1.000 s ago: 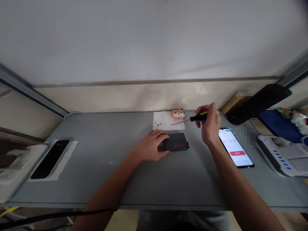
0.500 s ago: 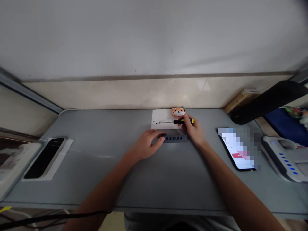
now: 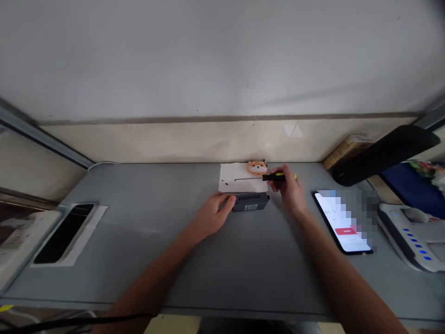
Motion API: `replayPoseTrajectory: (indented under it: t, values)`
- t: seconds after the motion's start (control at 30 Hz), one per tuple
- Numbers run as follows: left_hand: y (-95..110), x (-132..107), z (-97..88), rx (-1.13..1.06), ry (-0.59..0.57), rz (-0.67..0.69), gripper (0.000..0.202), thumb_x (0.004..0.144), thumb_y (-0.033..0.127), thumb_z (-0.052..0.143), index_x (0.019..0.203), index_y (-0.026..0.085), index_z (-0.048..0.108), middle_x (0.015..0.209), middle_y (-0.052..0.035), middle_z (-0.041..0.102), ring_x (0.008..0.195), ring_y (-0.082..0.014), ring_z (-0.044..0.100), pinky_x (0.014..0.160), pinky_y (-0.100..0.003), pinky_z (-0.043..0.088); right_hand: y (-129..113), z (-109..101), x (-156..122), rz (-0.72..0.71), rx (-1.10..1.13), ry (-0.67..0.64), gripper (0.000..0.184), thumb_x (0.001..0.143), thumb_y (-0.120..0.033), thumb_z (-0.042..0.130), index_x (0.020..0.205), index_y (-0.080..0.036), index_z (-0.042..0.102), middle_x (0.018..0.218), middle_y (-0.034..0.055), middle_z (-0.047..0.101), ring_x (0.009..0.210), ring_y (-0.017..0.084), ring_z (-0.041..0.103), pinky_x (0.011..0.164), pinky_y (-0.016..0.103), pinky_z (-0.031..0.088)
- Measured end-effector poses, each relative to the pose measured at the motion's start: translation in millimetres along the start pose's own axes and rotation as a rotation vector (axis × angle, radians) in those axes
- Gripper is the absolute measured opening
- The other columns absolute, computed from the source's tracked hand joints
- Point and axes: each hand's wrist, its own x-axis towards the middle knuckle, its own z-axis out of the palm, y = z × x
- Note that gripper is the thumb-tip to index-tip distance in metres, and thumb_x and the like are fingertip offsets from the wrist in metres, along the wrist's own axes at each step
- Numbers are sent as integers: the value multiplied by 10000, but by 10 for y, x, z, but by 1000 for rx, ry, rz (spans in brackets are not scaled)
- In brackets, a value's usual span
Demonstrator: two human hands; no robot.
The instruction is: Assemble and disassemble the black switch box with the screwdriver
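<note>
My left hand (image 3: 212, 214) grips the left end of a dark grey vented metal box (image 3: 251, 202), which rests on the grey table at the lower edge of a white paper sheet (image 3: 231, 178). My right hand (image 3: 288, 188) is shut on a yellow-and-black screwdriver (image 3: 278, 176), its thin shaft reaching left above the paper. Several tiny black screws (image 3: 225, 183) lie on the sheet's left side. An orange animal-face figure (image 3: 257, 167) stands at the paper's far edge, just beyond the screwdriver.
A smartphone (image 3: 342, 223) with a pixelated screen lies right of my right hand. Beyond it are a white device with blue lights (image 3: 410, 236), a black angled object (image 3: 384, 155) and a book (image 3: 347, 152). A dark panel (image 3: 64, 234) is set in the table's left side.
The box has turned from lying flat to showing its vented side. My right hand has moved left with the screwdriver, from beside the phone to the paper's right edge.
</note>
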Motion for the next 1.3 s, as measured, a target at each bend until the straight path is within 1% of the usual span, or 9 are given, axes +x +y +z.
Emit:
replayPoseTrajectory:
  t: [0.07, 0.2, 0.3, 0.47, 0.6, 0.9, 1.07, 1.2, 1.3]
  values:
    - [6, 3, 10, -7, 11, 7, 429, 1045, 480, 378, 863, 222, 669, 895, -53, 726, 853, -217, 690, 831, -370, 567, -26, -26, -1, -10, 34, 12, 476, 823, -717, 491, 742, -252, 553, 660, 18, 555, 540, 149, 457, 524, 298, 375]
    - [3, -9, 14, -2, 107, 68, 362, 1069, 387, 339, 1087, 219, 658, 1073, -79, 731, 1028, -221, 687, 931, -384, 552, -31, -34, -15, 3, 29, -11, 410, 776, -645, 536, 664, -251, 509, 694, 30, 550, 551, 150, 473, 506, 298, 381]
    - [2, -40, -7, 48, 177, 197, 291, 1054, 325, 381, 1160, 213, 628, 1127, -95, 709, 1071, -215, 671, 958, -381, 541, -12, -13, -33, 10, 29, -33, 388, 763, -614, 542, 633, -249, 509, 665, 26, 528, 536, 149, 464, 502, 304, 390]
    - [26, -86, -39, 194, 233, 440, 236, 995, 231, 484, 1209, 220, 583, 1152, -105, 689, 1085, -226, 662, 962, -397, 536, 19, 6, -45, -23, -12, -73, 416, 805, -630, 484, 627, -254, 493, 628, 21, 492, 534, 159, 456, 501, 308, 385]
    - [43, -81, -31, 264, 247, 559, 204, 957, 178, 532, 1152, 216, 575, 1114, -98, 693, 1035, -216, 676, 916, -376, 547, 30, 0, -42, -16, 37, -64, 359, 777, -565, 536, 613, -245, 523, 636, 22, 502, 543, 152, 468, 497, 297, 389]
    - [27, -54, -39, 354, 254, 547, 101, 953, 162, 532, 968, 229, 606, 1047, -68, 699, 969, -197, 686, 881, -352, 543, 20, -14, -37, 0, 124, -63, 299, 750, -496, 560, 598, -238, 549, 636, 17, 520, 516, 136, 452, 485, 295, 346]
    - [16, -35, -62, 410, 212, 623, 116, 942, 129, 564, 988, 224, 611, 1101, -77, 698, 963, -190, 688, 884, -343, 542, 53, -17, 14, 32, 27, -5, 405, 821, -623, 538, 697, -239, 582, 612, 3, 554, 519, 139, 460, 517, 294, 388]
    - [5, -18, -64, 425, 269, 690, 111, 928, 114, 575, 974, 215, 584, 1027, -69, 709, 884, -178, 694, 822, -319, 553, 77, 62, -4, 19, -102, -72, 542, 787, -757, 575, 788, -219, 642, 654, 0, 619, 532, 127, 504, 544, 281, 419]
    - [7, -11, -97, 413, 320, 692, 116, 884, 103, 574, 904, 215, 550, 957, -64, 701, 834, -187, 684, 772, -328, 550, 104, 125, -42, 35, -112, -124, 571, 775, -777, 591, 810, -210, 657, 709, 8, 651, 540, 122, 527, 550, 280, 431]
